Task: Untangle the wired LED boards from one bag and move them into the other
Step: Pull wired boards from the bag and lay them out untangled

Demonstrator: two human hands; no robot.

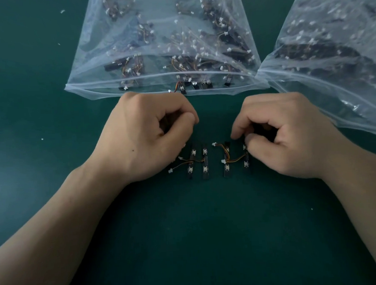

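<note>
— Seeing the LED boards (pixel 205 169) where?
— Lying in a row on the green mat (pixel 208 227) between the hands, near the middle bag (pixel 94 90) mouth.
— And the hands?
— Pinching the rightmost board (pixel 246 167) with the right hand (pixel 283 136). Curling the left hand (pixel 143 135); cannot tell if holding something.

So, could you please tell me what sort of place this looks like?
Probably an electronics assembly or packing bench: a dark green work mat, two clear zip bags full of wired LED boards, and several boards laid in a row on the mat.
</note>
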